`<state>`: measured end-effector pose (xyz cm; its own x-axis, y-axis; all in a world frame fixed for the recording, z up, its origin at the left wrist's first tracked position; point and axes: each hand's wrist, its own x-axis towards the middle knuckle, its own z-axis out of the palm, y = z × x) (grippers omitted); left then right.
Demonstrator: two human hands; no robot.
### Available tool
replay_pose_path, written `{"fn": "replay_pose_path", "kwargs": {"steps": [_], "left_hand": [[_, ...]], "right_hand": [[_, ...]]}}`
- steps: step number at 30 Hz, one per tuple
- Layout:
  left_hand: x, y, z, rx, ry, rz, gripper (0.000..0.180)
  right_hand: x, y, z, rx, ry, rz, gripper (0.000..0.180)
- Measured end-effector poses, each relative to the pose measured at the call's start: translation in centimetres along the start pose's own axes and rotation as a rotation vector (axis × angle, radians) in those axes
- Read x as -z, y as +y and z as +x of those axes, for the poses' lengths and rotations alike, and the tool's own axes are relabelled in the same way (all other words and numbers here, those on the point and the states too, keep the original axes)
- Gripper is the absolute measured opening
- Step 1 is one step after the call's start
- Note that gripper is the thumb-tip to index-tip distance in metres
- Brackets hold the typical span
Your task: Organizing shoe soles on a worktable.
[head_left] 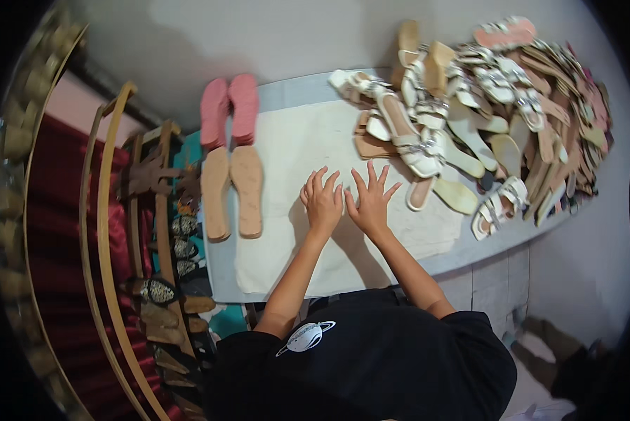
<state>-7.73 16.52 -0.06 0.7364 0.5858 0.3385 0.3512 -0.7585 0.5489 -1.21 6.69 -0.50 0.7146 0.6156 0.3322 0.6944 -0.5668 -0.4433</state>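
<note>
My left hand and my right hand are side by side above a cream sheet on the table. Both have their fingers spread, with nothing in them. Whether the palms touch the sheet I cannot tell. Left of my hands lie two stacks of tan insoles, and just beyond these are two stacks of pink insoles. Nearest to my right hand are a white strappy sandal with a silver buckle and a small sole with a pale edge.
A large heap of sandals and loose soles covers the table's right end. One white sandal sits near the front edge. Wooden racks with shoes stand at the left, before a red curtain. Another person's legs show at lower right.
</note>
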Motion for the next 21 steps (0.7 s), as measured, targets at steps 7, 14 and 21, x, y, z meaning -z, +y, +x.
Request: {"fn": "replay_pose_path", "kwargs": {"steps": [7, 14, 21], "left_hand": [[-8.0, 12.7, -2.4, -0.216, -0.097, -0.134, 0.031], [-15.4, 24.4, -5.3, -0.389, -0.218, -0.231, 0.032], [-22.3, 33.9, -7.0, -0.523, -0.251, -0.268, 0.033]], "right_hand": [[8.6, 11.3, -4.8, -0.217, 0.142, -0.057, 0.046], [15.7, 21.9, -10.0, -0.361, 0.201, -0.101, 0.045], [21.0, 31.8, -13.9, -0.470, 0.299, -0.159, 0.045]]}}
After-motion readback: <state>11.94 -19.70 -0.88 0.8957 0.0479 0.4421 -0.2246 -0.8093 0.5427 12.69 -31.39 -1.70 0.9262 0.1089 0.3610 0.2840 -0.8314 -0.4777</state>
